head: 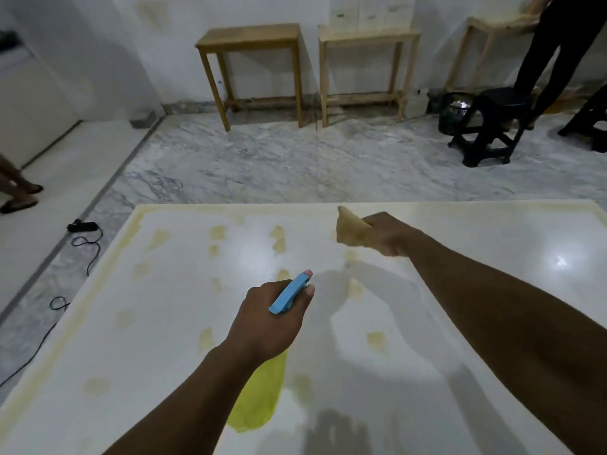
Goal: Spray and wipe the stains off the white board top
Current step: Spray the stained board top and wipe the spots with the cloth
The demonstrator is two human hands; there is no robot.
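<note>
The white board top [492, 290] fills the lower half of the view, dotted with several yellowish stains [279, 239] and a yellowed border. My left hand [272, 320] is shut on a spray bottle whose blue trigger head [290, 293] points toward the far edge; its yellow-green body [259, 399] hangs below my wrist. My right hand [386, 234] grips a tan cloth [349, 228], held near the board's far edge over a stain.
Past the board lies a marble floor with two wooden tables [253, 41] against the wall. A black stool [492, 126] and a black bin [455, 113] stand at right beside a person's legs [558, 60]. A black cable [82, 238] trails at left near another person's feet [19, 192].
</note>
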